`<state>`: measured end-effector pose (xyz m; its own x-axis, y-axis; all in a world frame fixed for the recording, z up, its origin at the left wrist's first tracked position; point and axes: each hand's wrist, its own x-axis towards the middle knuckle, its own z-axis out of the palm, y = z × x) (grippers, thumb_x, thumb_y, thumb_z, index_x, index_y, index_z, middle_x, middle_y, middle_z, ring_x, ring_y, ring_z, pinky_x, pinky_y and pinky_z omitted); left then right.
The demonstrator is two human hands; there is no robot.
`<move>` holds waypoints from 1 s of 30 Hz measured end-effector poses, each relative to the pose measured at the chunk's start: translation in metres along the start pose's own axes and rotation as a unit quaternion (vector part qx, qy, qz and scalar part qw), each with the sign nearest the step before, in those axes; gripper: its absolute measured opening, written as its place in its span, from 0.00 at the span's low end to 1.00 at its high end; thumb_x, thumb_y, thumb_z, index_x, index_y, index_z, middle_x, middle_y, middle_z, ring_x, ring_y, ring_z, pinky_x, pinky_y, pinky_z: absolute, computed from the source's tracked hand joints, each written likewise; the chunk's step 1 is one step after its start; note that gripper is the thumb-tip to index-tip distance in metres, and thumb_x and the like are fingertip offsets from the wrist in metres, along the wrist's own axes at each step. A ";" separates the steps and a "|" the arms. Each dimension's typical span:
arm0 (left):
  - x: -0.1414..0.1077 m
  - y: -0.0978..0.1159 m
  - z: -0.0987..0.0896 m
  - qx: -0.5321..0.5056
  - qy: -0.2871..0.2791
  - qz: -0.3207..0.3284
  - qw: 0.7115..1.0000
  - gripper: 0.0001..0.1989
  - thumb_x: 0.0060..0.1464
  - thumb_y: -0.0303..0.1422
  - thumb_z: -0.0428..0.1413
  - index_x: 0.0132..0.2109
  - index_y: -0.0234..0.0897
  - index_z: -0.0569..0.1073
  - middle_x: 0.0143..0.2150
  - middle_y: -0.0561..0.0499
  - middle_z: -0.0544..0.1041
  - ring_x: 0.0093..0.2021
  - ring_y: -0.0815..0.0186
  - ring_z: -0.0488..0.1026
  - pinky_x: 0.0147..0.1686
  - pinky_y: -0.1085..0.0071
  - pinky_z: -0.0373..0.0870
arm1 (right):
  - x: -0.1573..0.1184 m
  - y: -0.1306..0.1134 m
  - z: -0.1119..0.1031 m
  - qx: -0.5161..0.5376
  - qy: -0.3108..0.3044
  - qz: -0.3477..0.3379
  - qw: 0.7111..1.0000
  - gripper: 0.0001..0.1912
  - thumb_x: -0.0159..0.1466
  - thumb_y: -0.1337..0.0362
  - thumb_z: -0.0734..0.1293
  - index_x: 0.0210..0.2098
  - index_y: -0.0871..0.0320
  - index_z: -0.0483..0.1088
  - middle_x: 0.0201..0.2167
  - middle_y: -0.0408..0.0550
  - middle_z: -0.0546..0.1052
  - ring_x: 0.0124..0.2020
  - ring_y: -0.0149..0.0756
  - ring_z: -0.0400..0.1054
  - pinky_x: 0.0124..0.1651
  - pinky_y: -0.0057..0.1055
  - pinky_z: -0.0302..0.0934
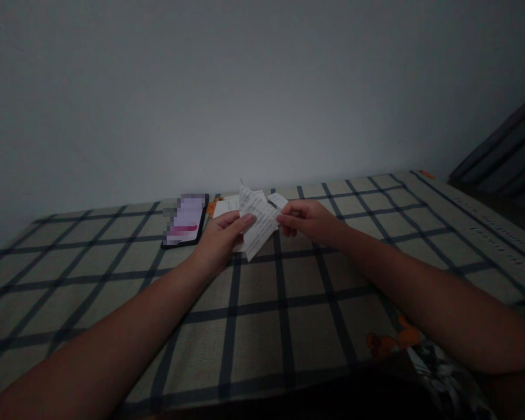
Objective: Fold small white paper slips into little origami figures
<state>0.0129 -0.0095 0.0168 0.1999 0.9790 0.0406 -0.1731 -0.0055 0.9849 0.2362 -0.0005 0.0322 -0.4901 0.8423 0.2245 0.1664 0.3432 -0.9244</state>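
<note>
Left hand [216, 236] pinches creased printed paper [261, 226], right hand [315, 220] pinches its right side; held near checked cloth's [256, 318] far edge. Looks part-unfolded, not flat; other papers [227, 205] behind, phone [186, 219] left.

Thin, matt, creased paper sheet [258, 224] above woven-looking checked cloth [256, 338].

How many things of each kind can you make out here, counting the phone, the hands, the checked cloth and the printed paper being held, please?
Phone: 1
Hands: 2 (left hand, right hand)
Checked cloth: 1
Held printed paper: 1
Total: 5, leaving out the white papers behind, which overlap too much to count.
</note>
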 end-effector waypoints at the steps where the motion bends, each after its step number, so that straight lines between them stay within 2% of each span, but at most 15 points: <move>1: 0.000 0.000 0.000 -0.001 0.006 0.000 1.000 0.16 0.46 0.43 0.67 0.37 0.35 0.81 0.36 0.44 0.83 0.32 0.63 0.78 0.31 0.70 0.73 | 0.000 -0.001 0.000 -0.004 -0.007 0.004 1.000 0.14 0.64 0.56 0.66 0.30 0.59 0.68 0.24 0.42 0.74 0.26 0.27 0.67 0.31 0.28 0.61; 8: 0.002 -0.001 0.000 0.010 0.033 0.020 0.999 0.15 0.46 0.42 0.67 0.34 0.33 0.81 0.34 0.43 0.82 0.31 0.62 0.78 0.33 0.68 0.74 | 0.000 -0.001 -0.001 0.017 0.006 0.023 1.000 0.15 0.63 0.53 0.67 0.30 0.59 0.69 0.24 0.43 0.75 0.26 0.28 0.68 0.30 0.28 0.61; 14: 0.002 -0.001 -0.001 0.022 0.032 -0.001 0.999 0.15 0.46 0.43 0.67 0.33 0.35 0.81 0.33 0.44 0.82 0.28 0.63 0.77 0.27 0.70 0.72 | 0.001 -0.002 -0.001 0.042 -0.004 0.030 0.999 0.20 0.66 0.50 0.63 0.28 0.60 0.69 0.23 0.44 0.74 0.25 0.28 0.68 0.29 0.28 0.62; 17: 0.000 -0.002 -0.001 0.045 0.017 -0.009 0.999 0.15 0.45 0.44 0.67 0.33 0.35 0.81 0.33 0.43 0.82 0.30 0.61 0.78 0.28 0.69 0.72 | 0.000 -0.005 0.002 0.014 -0.013 0.032 0.999 0.20 0.65 0.49 0.63 0.29 0.60 0.70 0.23 0.44 0.74 0.25 0.28 0.68 0.29 0.27 0.63; 22: -0.001 -0.001 0.000 0.018 -0.012 -0.016 1.000 0.15 0.46 0.43 0.67 0.34 0.35 0.81 0.36 0.43 0.83 0.33 0.60 0.78 0.32 0.68 0.73 | -0.003 -0.007 0.004 -0.057 0.007 0.031 0.998 0.15 0.65 0.55 0.65 0.29 0.60 0.71 0.23 0.43 0.75 0.25 0.27 0.68 0.29 0.26 0.61; 27: 0.001 0.002 0.002 -0.013 0.025 0.005 1.000 0.14 0.47 0.42 0.67 0.35 0.35 0.82 0.35 0.44 0.82 0.33 0.62 0.78 0.32 0.69 0.73 | -0.004 -0.011 0.004 -0.104 0.001 0.024 0.994 0.15 0.66 0.57 0.64 0.27 0.60 0.70 0.22 0.43 0.75 0.23 0.26 0.67 0.27 0.27 0.58; 30: 0.002 0.002 0.002 -0.029 0.022 0.005 0.999 0.14 0.48 0.41 0.66 0.35 0.35 0.82 0.34 0.44 0.82 0.32 0.63 0.78 0.32 0.69 0.73 | -0.004 -0.014 0.004 -0.098 -0.002 0.021 0.995 0.17 0.66 0.56 0.64 0.26 0.60 0.69 0.22 0.43 0.75 0.23 0.26 0.67 0.28 0.27 0.59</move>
<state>0.0149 -0.0082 0.0188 0.1560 0.9869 0.0415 -0.2298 -0.0046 0.9732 0.2327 -0.0102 0.0431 -0.4823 0.8562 0.1850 0.3512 0.3825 -0.8546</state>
